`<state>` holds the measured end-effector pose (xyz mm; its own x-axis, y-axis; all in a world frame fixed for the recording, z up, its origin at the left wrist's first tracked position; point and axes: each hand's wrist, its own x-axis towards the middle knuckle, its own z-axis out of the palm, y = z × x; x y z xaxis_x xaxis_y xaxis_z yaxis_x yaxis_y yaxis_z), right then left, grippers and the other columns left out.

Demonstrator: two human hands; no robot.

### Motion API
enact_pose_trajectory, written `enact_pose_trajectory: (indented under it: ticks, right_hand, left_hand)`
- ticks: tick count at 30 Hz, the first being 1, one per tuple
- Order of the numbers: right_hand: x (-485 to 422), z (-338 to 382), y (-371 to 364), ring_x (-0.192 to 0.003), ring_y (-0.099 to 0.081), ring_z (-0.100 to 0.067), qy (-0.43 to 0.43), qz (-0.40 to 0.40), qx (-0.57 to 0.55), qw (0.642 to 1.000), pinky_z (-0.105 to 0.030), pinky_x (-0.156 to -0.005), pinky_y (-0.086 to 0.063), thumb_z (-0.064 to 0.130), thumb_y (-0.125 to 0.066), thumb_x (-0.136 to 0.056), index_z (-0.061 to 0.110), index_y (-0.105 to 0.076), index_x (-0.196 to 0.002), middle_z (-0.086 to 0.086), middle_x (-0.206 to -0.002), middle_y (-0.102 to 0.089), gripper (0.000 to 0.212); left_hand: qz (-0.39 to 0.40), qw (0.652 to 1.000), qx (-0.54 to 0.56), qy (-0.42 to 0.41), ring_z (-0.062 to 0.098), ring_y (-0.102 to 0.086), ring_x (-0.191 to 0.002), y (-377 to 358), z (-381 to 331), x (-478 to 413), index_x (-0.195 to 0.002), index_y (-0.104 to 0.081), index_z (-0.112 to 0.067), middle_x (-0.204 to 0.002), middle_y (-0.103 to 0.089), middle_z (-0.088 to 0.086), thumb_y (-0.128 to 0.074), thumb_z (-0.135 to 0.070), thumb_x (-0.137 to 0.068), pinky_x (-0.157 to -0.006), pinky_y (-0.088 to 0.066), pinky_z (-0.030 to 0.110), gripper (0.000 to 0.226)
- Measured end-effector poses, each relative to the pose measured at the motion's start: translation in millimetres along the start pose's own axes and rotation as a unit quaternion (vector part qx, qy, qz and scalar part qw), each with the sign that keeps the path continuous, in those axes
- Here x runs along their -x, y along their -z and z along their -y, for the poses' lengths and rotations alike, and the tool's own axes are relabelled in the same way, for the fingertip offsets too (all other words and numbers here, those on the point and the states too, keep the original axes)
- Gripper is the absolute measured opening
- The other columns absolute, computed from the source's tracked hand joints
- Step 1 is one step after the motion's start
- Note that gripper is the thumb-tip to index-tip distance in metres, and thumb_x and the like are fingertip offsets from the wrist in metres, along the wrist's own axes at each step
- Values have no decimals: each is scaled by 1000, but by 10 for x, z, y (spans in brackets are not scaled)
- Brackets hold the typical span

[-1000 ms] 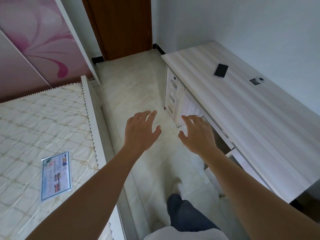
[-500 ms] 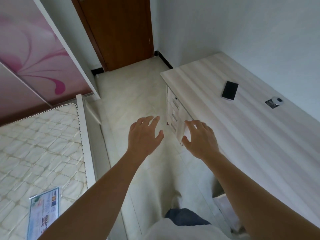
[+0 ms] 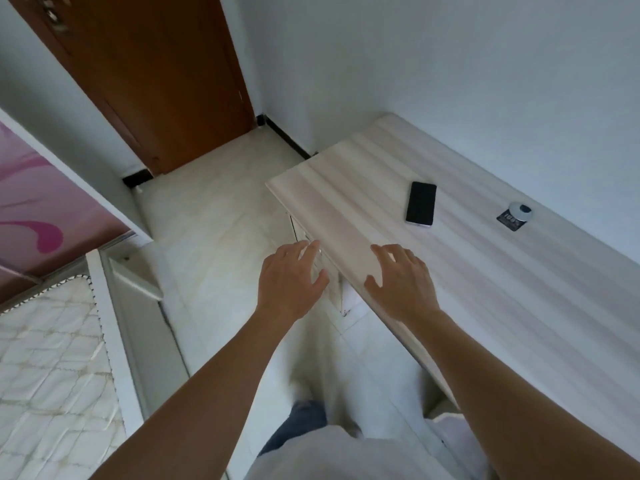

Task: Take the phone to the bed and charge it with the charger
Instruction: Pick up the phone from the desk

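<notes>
A black phone (image 3: 421, 203) lies flat, screen up, on the pale wooden desk (image 3: 485, 299) at the right. My right hand (image 3: 401, 282) hovers over the desk's front edge, fingers spread, empty, a short way in front of the phone. My left hand (image 3: 289, 280) hangs open over the floor just left of the desk edge, holding nothing. The bed (image 3: 52, 358), a bare quilted mattress in a white frame, fills the lower left. I see no charger cable.
A small round white device on a dark tag (image 3: 516, 214) sits on the desk right of the phone. A brown door (image 3: 156, 74) stands ahead. A pink-flowered wardrobe panel (image 3: 38, 209) is at the left. Pale tiled floor (image 3: 214, 237) runs between bed and desk.
I have moved forward and turned toward the desk. Both open hands have risen toward it; the right one is now over the desk edge. The phone looks nearer.
</notes>
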<state>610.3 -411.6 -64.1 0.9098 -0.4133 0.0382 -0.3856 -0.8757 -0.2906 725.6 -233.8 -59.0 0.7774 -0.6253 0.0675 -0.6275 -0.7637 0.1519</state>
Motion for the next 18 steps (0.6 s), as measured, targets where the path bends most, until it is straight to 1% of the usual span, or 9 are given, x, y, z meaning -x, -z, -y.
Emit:
enact_pose_trajectory:
  ticks: [3,6,9,12,15,18]
  right_hand:
    - [-204,-168,-44,-125,-52,-27,-34,4,2,999,-43,-107,-40,41,-55,-89,18,-43,-140,-7,-139,-53,58]
    - [-449,-344,-49,-126,-51,-28,-66,11,14,998,-44,-108,-40,43,-55,-90,19,-41,-141,-8,-142,-51,58]
    - [-714,-554,1,-126,-51,-29,-111,-2,23,994,-44,-108,-40,42,-55,-90,19,-42,-140,-8,-141,-52,57]
    - [-940,-739,83,-124,-52,-29,-170,-19,28,985,-44,-105,-41,40,-57,-88,20,-44,-139,-7,-139,-54,56]
    - [-1102,-876,141,-124,-52,-29,-226,-16,34,973,-44,-105,-41,40,-56,-88,21,-44,-140,-7,-139,-54,56]
    - [-1239,-1017,168,-123,-53,-30,-277,-30,35,960,-45,-105,-42,38,-58,-87,20,-46,-138,-7,-136,-55,55]
  left_hand:
    - [12,999,11,-34,25,-54,-126,-107,-62,-383,-144,-49,-22,-140,-59,5,-45,-48,-91,-98,-46,43,59]
    - [25,997,14,-76,26,-54,-125,-189,-113,-825,-144,-49,-22,-140,-59,5,-41,-49,-90,-97,-47,44,60]
    - [34,992,23,-122,27,-54,-126,-258,-187,-1348,-144,-48,-21,-140,-59,6,-44,-48,-90,-97,-46,44,60]
    - [51,984,30,-170,27,-53,-127,-318,-297,-1856,-145,-46,-22,-142,-57,6,-45,-47,-92,-99,-46,45,59]
    - [69,972,41,-223,26,-52,-128,-391,-413,-2276,-147,-43,-22,-145,-55,6,-47,-47,-95,-100,-46,44,58]
    - [88,959,56,-265,27,-52,-128,-498,-530,-2653,-148,-43,-22,-145,-54,6,-50,-46,-95,-100,-46,44,58]
